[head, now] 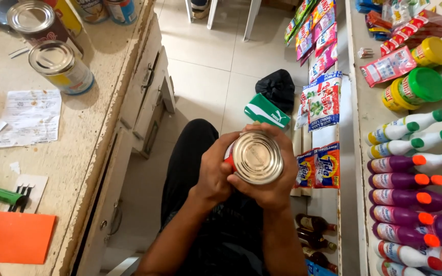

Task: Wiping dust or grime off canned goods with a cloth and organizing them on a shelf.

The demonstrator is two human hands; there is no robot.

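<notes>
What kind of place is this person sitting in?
Most likely a small grocery shop: rows of cleaner bottles on a shelf, hanging detergent sachets, and tin cans on a worn counter. Both hands hold another can.

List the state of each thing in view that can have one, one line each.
Tin can: sealed, held upright in both hands.
Left hand: gripping the can's side.
Right hand: gripping the can's side.
Two tin cans on the counter: upright, lids sealed.
Purple bottles: lying flat, orange caps on.
Green-lidded jar: closed.
Drawer: shut.
</notes>
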